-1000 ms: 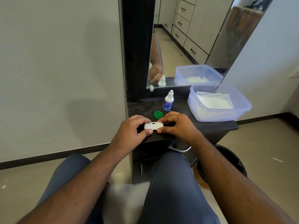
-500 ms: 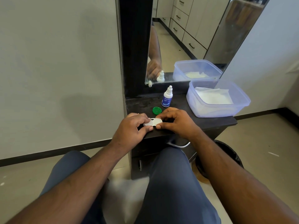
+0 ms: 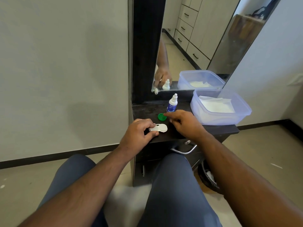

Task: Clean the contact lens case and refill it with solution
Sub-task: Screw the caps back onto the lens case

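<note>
On the dark table, the left hand pinches the lens case; the right hand, seemingly empty, points at the green cap just beyond.

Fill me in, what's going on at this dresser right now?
A seated person is working on a white contact lens case on the dark dresser top. The left hand pinches the case's left end. The right hand is off the case, reaching toward a green cap lying beside it. The solution bottle stands upright behind, next to a plastic tub of tissues.
</note>
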A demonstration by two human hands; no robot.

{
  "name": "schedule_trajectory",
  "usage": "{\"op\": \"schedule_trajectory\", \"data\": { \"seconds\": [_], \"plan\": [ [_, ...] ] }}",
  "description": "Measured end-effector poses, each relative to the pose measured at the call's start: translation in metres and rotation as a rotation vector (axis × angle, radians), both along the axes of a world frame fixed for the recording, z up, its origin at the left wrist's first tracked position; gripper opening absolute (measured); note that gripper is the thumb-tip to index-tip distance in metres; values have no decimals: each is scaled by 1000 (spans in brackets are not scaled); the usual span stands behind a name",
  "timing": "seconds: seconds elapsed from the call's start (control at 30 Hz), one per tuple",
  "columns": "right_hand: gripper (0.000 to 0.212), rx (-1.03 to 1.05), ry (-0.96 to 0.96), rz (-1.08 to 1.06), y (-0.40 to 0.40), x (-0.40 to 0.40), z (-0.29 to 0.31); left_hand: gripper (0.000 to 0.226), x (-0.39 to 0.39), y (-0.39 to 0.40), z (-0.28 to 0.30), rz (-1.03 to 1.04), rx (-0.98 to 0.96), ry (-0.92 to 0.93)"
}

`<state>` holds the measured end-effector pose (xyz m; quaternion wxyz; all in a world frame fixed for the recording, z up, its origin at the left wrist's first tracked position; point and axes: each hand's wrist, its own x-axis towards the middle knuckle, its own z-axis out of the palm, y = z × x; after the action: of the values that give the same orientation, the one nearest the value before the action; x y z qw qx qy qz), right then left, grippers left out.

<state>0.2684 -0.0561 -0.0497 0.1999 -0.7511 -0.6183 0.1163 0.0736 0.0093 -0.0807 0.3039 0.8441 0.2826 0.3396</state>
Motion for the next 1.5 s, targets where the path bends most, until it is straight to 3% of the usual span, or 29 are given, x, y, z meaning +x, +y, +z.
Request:
{"op": "schedule_trajectory", "data": {
  "seconds": [0.17, 0.27, 0.37, 0.47, 0.6, 0.73, 0.97, 1.1, 1.2, 1.5],
  "plan": [
    [29, -102, -163, 15, -17, 7, 9, 23, -1, 0, -2, 3, -4, -22],
    [19, -114, -129, -30, -25, 9, 13, 23, -1, 0, -2, 7, -5, -28],
    [28, -76, -59, -131, -24, 9, 14, 22, -1, 0, -3, 9, -2, -26],
    [20, 8, -23, -203, -18, 6, 12, 23, -1, 1, -2, 7, -5, -21],
    [40, 10, 27, -242, -6, -3, 10, 24, -1, 0, -1, 10, -8, -11],
    [44, -73, 9, -281, 4, -3, 9, 25, -1, 1, -1, 9, -7, -4],
    [31, -39, 181, -294, -4, 4, 15, 25, -1, 2, -3, 4, -10, 7],
    [35, 68, 578, -262, -16, -1, 10, 23, 0, 2, -4, -2, -2, -5],
    [30, 136, 707, -181, -21, -8, 5, 22, -1, 3, -4, -2, -2, -9],
    [37, 136, 599, -45, -20, -12, -6, 22, -1, 3, -3, -7, 0, -6]
  ]
}}
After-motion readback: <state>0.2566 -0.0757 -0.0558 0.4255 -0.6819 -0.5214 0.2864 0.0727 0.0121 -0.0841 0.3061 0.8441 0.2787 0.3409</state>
